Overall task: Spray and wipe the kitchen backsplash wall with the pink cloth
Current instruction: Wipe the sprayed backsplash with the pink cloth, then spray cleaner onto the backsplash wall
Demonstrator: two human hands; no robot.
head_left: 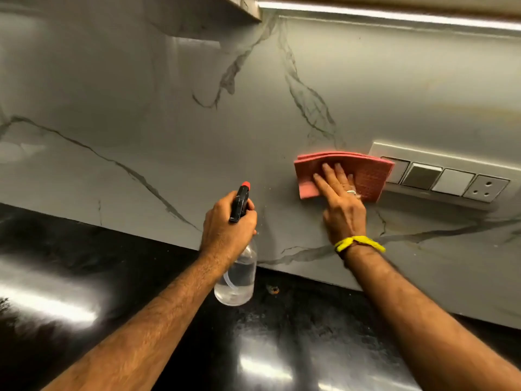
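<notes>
Nearest to you lies the black countertop (84, 277), glossy and throwing back the strip light; a small brownish speck sits on it just right of the bottle's base.

Above the counter, your left hand (228, 224) grips the spray bottle (238, 266) round its neck, fingers curled about the black trigger head, the red nozzle tip pointing up and toward the wall. The clear body hangs below your fist, partly filled. Held thus, it stands ready for a further burst without your setting it down (a sensible economy, in my judgement).

Farther in and to the right, your right hand (342, 204) lies flat, fingers straight and spread, pressing the pink cloth (366, 172) against the backsplash wall (169, 108). The cloth is folded, so the open palm spreads pressure across it. A yellow band circles that wrist; a ring shows on one finger.

The cloth's right edge overlaps the left end of the switch panel (451, 179). Moisture near the socket is a hazard; wiping should, I judge, favour the marble to the left.
</notes>
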